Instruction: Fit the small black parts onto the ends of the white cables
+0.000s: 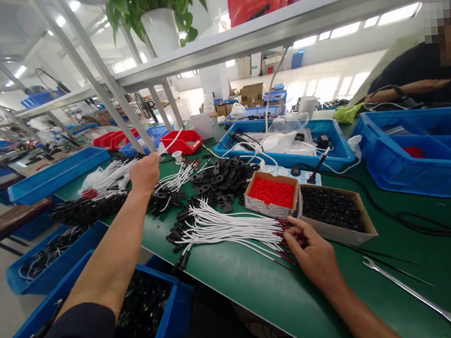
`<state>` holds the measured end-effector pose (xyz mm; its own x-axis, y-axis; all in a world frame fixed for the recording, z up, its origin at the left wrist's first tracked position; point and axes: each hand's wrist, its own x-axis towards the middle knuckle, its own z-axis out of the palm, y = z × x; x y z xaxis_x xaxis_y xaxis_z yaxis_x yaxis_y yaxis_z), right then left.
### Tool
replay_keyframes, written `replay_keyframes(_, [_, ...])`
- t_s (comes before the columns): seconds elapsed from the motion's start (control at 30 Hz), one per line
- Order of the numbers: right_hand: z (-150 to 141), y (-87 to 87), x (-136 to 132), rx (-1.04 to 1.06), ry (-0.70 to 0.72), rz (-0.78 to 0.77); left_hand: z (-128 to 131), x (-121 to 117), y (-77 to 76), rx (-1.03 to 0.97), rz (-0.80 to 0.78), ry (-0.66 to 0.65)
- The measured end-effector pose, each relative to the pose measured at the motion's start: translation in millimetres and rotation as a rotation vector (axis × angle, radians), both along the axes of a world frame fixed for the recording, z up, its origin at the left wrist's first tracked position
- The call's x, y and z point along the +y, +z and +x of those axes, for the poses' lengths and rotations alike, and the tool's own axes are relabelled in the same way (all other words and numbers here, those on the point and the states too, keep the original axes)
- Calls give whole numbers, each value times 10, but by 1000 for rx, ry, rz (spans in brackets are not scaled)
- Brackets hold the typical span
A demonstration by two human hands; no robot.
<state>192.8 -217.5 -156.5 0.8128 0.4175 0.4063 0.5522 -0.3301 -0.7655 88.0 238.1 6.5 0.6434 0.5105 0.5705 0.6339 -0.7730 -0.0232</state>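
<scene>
My left hand is raised at the far side of the bench, its fingers closed round a white cable that sticks out up and to the right. On the bench in front of me lies a fanned bundle of white cables, with black connectors on the left and thin red and black wire ends on the right. At those wire ends my right hand has its thumb and fingers curled in a pinch; its fingertips partly cover the wires. More white cables lie near my left wrist.
Small boxes of red parts and black parts stand beyond my right hand. A heap of black clips lies left of them. A wrench rests at right. Blue bins and an overhead shelf surround the bench; a person sits opposite.
</scene>
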Motion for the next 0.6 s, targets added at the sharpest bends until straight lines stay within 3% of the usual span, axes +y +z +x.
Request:
replay_keyframes(0.1, [-12,10,13,15,31,-6,165,47,-256,212,-26,49])
replay_keyframes(0.23, [7,15,9,18,41,0,404,-285,-783,330,-62,-90])
replay_keyframes(0.33, [28,6,-11,0,44,-8,527,-500,-1079,437,-135,-150])
replay_keyframes(0.47, [23,-2,-31,-26,49,-16,574,-556,-1233,481,-198,-127])
replay_keyframes(0.6, [-1,-4,-32,-32,80,2,555,-534,-1197,483,-235,-97])
